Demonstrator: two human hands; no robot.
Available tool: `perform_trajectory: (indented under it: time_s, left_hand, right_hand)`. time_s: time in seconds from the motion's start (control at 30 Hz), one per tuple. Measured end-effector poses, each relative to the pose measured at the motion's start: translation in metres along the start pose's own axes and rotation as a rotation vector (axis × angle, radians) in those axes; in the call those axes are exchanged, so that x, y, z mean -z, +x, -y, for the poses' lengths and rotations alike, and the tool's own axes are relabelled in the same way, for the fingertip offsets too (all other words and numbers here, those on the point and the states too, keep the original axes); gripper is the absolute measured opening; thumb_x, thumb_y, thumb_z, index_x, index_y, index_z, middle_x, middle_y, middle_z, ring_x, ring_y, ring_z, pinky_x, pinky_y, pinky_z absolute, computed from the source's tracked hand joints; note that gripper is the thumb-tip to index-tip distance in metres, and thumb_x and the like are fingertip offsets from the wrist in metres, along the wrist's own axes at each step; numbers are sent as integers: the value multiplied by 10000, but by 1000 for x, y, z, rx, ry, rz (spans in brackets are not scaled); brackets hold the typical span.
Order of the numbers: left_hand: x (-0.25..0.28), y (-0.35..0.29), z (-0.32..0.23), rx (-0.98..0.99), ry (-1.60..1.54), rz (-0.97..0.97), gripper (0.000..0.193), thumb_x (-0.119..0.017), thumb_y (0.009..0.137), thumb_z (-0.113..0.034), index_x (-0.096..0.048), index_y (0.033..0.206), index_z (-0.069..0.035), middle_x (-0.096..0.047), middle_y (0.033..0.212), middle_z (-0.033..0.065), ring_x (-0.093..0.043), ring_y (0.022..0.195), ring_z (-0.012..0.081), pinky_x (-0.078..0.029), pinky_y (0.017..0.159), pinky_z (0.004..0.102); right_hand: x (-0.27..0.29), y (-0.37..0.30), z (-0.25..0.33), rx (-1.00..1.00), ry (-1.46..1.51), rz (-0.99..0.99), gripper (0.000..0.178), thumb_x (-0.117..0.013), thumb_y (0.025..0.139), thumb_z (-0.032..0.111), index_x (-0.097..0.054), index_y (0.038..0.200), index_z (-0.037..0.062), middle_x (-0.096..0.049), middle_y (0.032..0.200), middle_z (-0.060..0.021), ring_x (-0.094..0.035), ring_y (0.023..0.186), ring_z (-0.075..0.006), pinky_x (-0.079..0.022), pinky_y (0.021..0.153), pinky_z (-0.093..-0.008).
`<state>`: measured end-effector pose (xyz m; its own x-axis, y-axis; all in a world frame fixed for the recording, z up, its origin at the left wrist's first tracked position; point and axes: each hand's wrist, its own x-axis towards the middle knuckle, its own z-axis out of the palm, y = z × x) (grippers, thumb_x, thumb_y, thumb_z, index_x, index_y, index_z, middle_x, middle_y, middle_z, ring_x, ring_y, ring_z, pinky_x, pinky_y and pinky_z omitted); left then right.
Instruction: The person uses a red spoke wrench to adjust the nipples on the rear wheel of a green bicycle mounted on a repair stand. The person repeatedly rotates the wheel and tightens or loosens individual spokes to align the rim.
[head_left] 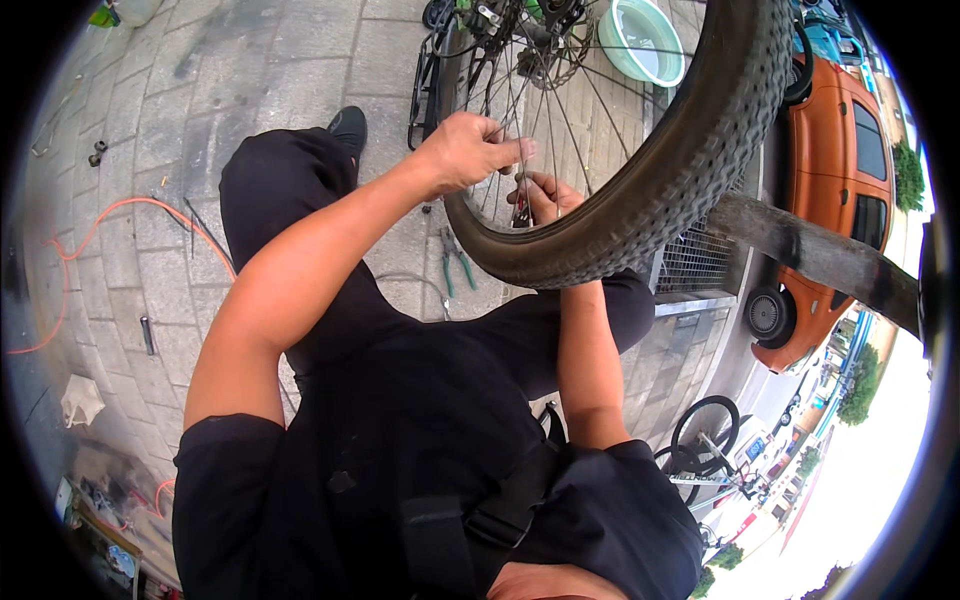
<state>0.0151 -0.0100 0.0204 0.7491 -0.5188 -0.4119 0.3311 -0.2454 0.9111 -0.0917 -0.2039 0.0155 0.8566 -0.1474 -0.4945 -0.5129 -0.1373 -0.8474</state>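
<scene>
A bicycle wheel with a knobby black tire (690, 165) stands upright before me, its rim and thin spokes facing my hands. My left hand (468, 152) is closed among the spokes, thumb and finger pinched together; what lies between them is too small to make out. Lower down, my right hand (548, 196) reaches behind the tire to the inner side of the rim. Its fingers close on a small red tool (522, 208) close against the rim, partly hidden by the spokes. Above both hands sit the hub and brake disc (540, 66).
Green-handled pliers (456, 262) lie on the paving below the wheel. A pale green basin (642, 42) of water stands beyond the tire. An orange hose (130, 203) runs across the left. At right are a wooden beam (800, 245), a metal grate (695, 262) and an orange car (835, 180).
</scene>
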Motion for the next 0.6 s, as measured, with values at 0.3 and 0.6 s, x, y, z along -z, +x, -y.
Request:
perform_trajectory:
  time_s: [0.3, 0.6]
  left_hand:
    - [0, 0, 2, -75, 161, -55, 536, -760, 888, -498, -706, 790, 25, -631, 652, 110, -550, 614, 154, -485, 616, 367]
    - [0, -3, 5, -80, 198, -60, 528, -742, 930, -474, -685, 796, 34, -573, 649, 36, -476, 637, 109, -445, 591, 337]
  right_hand:
    - [-8, -11, 54, -236, 185, 156, 220, -646, 1018, 181, -700, 1144, 9, -748, 919, -45, -534, 637, -13, -448, 567, -170]
    - [-6, -17, 48, -155, 306, 292, 329, -737, 974, 234, -676, 1200, 2, -713, 935, -13, -584, 713, -53, -476, 611, -202]
